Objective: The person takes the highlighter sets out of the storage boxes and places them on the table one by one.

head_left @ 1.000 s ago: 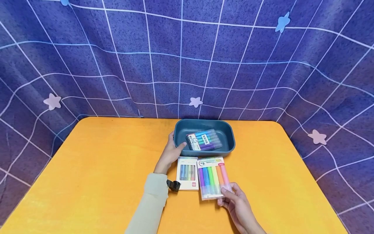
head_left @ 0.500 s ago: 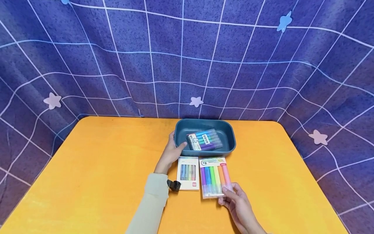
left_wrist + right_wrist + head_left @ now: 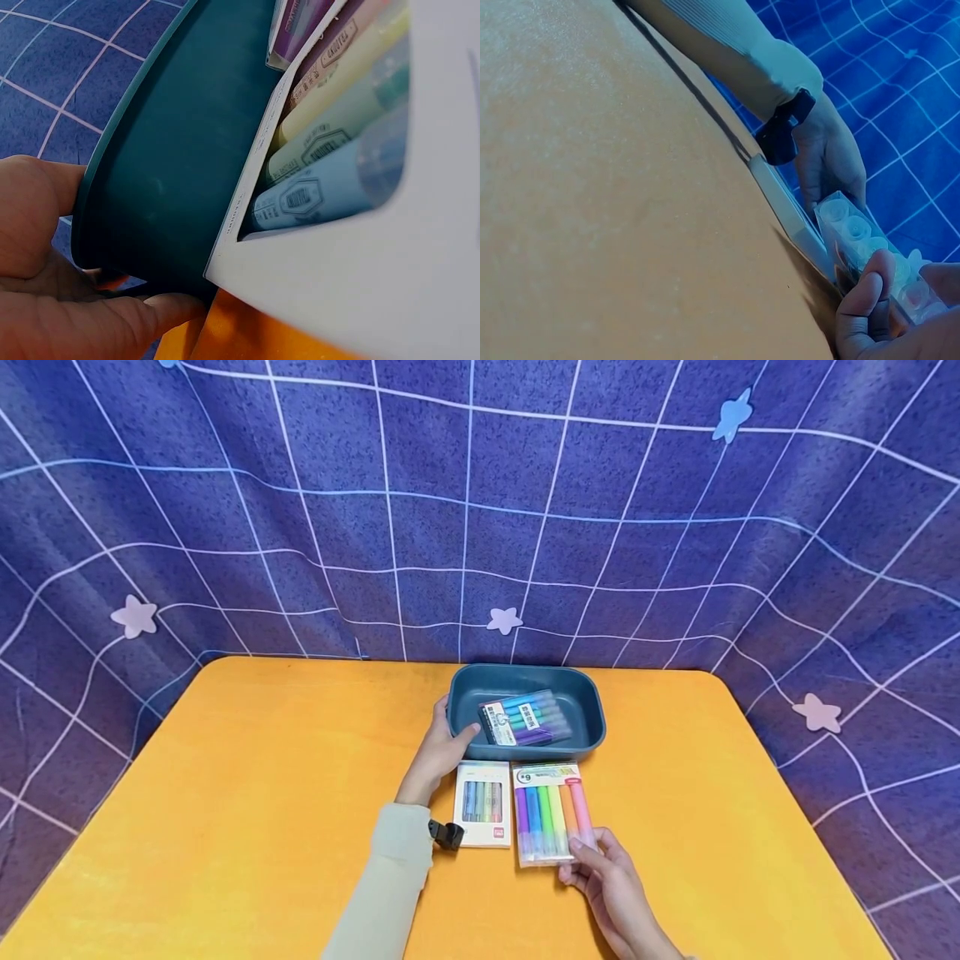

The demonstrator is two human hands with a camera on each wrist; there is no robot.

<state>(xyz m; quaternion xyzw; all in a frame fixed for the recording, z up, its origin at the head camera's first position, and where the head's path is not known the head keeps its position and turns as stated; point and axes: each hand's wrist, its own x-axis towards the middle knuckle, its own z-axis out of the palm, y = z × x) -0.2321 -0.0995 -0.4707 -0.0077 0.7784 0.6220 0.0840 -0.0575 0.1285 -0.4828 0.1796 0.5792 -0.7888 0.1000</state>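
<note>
A dark teal bin [image 3: 579, 712] stands at the table's back edge. My left hand [image 3: 437, 753] grips its left end, thumb over the rim and fingers outside. In the bin lies a clear pack of blue, green and purple pens [image 3: 525, 718]. In front of the bin is a white box of pastel markers [image 3: 483, 838], its window showing the barrels; it looms close in the left wrist view. To its right, a clear pack of rainbow highlighters [image 3: 551, 818] is pinched at the lower right corner by my right hand [image 3: 613, 885]. Marker ends [image 3: 857, 228] show in the right wrist view.
The yellow table [image 3: 262, 793] extends to both sides of the bin. Behind it hangs a blue grid-patterned curtain [image 3: 420, 527], which also wraps round the sides. A small black camera [image 3: 447, 835] is strapped to my left wrist.
The highlighter pack has shifted slightly to the right and a little away, opening a narrow gap beside the white box. Both hands keep their hold.
</note>
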